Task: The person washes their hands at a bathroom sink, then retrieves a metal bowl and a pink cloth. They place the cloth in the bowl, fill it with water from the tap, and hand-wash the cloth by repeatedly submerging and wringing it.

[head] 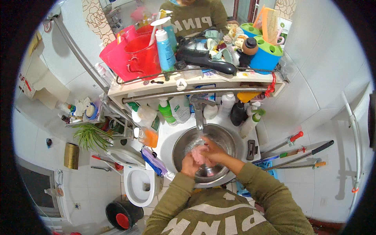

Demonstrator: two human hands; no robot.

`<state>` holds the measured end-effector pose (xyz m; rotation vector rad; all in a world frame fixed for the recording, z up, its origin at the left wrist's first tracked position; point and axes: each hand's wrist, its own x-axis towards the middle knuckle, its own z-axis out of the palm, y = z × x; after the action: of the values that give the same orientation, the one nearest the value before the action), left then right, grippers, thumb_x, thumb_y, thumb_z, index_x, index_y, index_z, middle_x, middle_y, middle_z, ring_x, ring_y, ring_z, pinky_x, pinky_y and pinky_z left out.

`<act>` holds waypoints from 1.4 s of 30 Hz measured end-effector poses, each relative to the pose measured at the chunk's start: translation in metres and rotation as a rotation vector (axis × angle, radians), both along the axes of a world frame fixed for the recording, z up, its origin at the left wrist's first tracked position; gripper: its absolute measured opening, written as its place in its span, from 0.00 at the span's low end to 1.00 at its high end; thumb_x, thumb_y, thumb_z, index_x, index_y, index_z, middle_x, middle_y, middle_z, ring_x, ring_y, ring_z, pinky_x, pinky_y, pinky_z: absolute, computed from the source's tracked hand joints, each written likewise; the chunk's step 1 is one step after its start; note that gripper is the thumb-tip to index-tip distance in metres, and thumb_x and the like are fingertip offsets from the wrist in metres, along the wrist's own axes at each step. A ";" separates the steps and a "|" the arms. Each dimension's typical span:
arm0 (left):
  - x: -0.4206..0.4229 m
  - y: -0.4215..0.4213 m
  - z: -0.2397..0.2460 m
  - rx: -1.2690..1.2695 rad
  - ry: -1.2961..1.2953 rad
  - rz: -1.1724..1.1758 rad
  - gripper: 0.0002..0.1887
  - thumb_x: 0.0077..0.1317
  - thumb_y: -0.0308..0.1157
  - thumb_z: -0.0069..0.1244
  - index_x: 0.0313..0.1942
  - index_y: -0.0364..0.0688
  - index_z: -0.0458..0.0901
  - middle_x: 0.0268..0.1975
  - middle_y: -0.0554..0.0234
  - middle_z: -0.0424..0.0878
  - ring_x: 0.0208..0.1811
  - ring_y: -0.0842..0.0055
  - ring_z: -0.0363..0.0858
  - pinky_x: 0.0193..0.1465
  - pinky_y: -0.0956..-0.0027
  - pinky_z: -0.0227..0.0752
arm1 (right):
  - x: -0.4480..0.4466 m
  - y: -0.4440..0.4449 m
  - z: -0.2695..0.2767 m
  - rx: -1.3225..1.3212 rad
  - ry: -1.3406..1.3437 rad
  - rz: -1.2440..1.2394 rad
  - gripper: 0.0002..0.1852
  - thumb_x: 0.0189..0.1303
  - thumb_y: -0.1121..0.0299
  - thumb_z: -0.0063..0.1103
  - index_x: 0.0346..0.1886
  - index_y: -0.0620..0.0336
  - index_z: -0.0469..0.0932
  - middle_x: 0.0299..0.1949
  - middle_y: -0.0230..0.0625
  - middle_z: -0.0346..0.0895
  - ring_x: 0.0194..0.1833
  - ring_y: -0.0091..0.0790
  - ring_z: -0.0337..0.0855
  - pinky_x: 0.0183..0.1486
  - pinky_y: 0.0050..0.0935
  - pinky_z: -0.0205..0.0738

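Observation:
Over a round stainless-steel sink [234, 139], both my hands hold a soft pink item [199, 154], which could be a cloth or a mesh sponge. My left hand [189, 166] grips it from the lower left. My right hand [216, 153] lies across its right side, its forefinger pointing up towards the tap. Just above them stands a chrome tap [199, 117] with its spout over the bowl. Bright, rippled water shows in the sink to the left of the pink item. My fingers partly hide the item and the bottom of the bowl.
Pump bottles, including a green one [167, 112], line the back of the white counter. A shelf [199, 79] with a metal rail [194, 92] overhangs them, crowded with red cups [143, 55] and a black hair clipper. An orange bottle [149, 137] and a purple cloth [157, 163] lie left; a toilet [140, 188] stands beyond.

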<state>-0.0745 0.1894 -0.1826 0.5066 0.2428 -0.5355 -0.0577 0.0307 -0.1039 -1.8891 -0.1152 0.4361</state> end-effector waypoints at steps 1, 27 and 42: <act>-0.002 -0.011 0.021 -0.006 0.101 0.040 0.24 0.76 0.43 0.25 0.57 0.34 0.71 0.54 0.50 0.78 0.52 0.62 0.79 0.55 0.57 0.75 | 0.000 0.001 -0.004 -0.087 0.005 0.026 0.30 0.52 0.53 0.64 0.57 0.56 0.72 0.51 0.49 0.72 0.55 0.52 0.75 0.56 0.42 0.72; -0.006 0.012 0.077 0.567 0.267 -0.029 0.21 0.73 0.41 0.39 0.64 0.48 0.69 0.61 0.63 0.73 0.62 0.67 0.69 0.60 0.51 0.64 | 0.034 0.001 -0.148 -1.071 -0.605 -0.217 0.23 0.61 0.62 0.56 0.61 0.49 0.73 0.62 0.48 0.67 0.61 0.51 0.71 0.53 0.49 0.73; 0.010 0.004 -0.006 0.152 0.224 -0.003 0.16 0.70 0.33 0.36 0.52 0.36 0.75 0.52 0.55 0.80 0.52 0.64 0.80 0.53 0.59 0.76 | 0.017 -0.027 0.000 0.466 0.240 0.351 0.20 0.52 0.79 0.55 0.52 0.62 0.75 0.42 0.35 0.80 0.44 0.29 0.78 0.45 0.30 0.74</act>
<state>-0.0642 0.1937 -0.1887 0.5952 0.4995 -0.5800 -0.0408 0.0034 -0.1040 -1.3476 -0.3592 0.7973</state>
